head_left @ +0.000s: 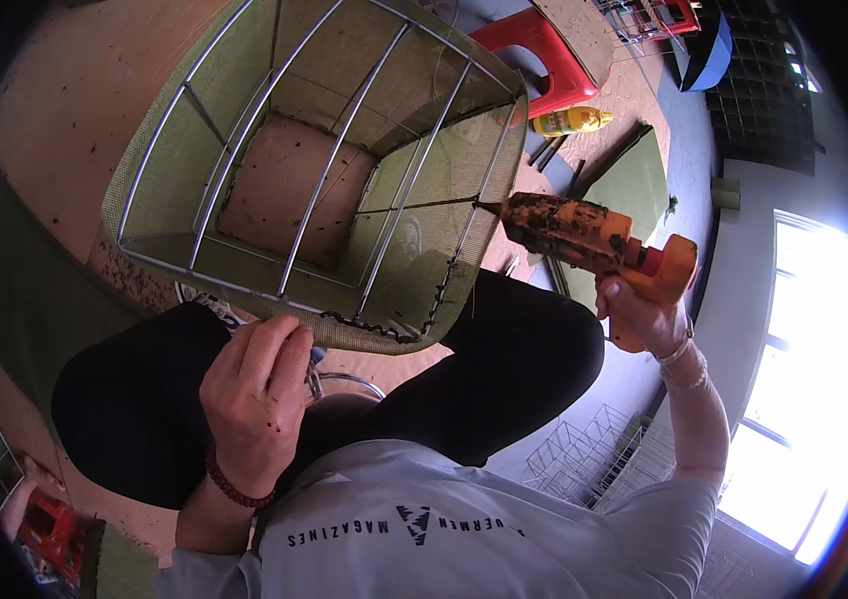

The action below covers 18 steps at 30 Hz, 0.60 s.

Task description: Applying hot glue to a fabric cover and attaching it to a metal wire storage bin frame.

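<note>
Across my lap stands a wire-frame basket [304,70] covered in green mesh fabric, its open side crossed by metal wires. Thumb and fingers of my left hand [256,399] are closed in a pinch on its near rim. A line of dark glue [369,327] runs along that rim and up the right-hand corner. My right hand [648,314] is wrapped around the handle of an orange glue gun [573,230] smeared with dark residue. The gun points left, its nozzle at the basket's right edge, where a cross wire meets the mesh.
Beyond the basket are a red plastic stool [552,65] and a yellow bottle [571,121]. Green fabric sheets [24,270] lie on the floor. Wire frames [583,454] stand at the right, near a bright window [803,379]. Another person's hand [39,479] shows at lower left.
</note>
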Each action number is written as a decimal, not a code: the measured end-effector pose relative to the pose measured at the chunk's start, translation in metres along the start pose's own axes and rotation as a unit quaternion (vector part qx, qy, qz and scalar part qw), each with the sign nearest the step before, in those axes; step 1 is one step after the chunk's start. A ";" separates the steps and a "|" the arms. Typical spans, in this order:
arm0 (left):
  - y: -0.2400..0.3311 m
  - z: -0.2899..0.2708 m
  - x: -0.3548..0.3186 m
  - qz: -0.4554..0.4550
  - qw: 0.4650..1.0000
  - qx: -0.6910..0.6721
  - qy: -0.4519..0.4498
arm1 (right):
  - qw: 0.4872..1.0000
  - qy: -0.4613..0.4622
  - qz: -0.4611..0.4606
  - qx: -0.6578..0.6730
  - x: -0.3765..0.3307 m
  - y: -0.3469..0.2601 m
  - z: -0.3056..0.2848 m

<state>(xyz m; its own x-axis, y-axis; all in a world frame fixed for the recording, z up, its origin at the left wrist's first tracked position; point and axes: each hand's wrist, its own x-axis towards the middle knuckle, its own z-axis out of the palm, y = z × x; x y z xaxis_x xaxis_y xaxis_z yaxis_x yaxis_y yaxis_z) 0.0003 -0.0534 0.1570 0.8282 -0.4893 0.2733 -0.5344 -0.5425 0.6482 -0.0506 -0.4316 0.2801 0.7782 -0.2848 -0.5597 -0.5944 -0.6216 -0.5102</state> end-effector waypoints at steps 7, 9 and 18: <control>0.000 0.000 0.000 0.005 1.000 0.001 0.004 | 0.999 0.013 -0.023 0.032 -0.003 0.002 0.003; 0.000 0.000 0.000 0.004 1.000 0.003 0.004 | 0.995 0.022 -0.098 -0.030 -0.004 0.001 0.005; 0.000 0.000 0.000 0.002 1.000 0.005 0.000 | 0.997 -0.006 0.020 0.077 -0.011 -0.003 0.007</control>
<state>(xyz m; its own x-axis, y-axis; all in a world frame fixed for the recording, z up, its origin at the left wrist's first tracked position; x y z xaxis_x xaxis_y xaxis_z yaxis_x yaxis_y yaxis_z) 0.0003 -0.0535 0.1569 0.8261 -0.4919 0.2751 -0.5393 -0.5481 0.6393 -0.0590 -0.4216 0.2827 0.7515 -0.2969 -0.5891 -0.6493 -0.4912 -0.5807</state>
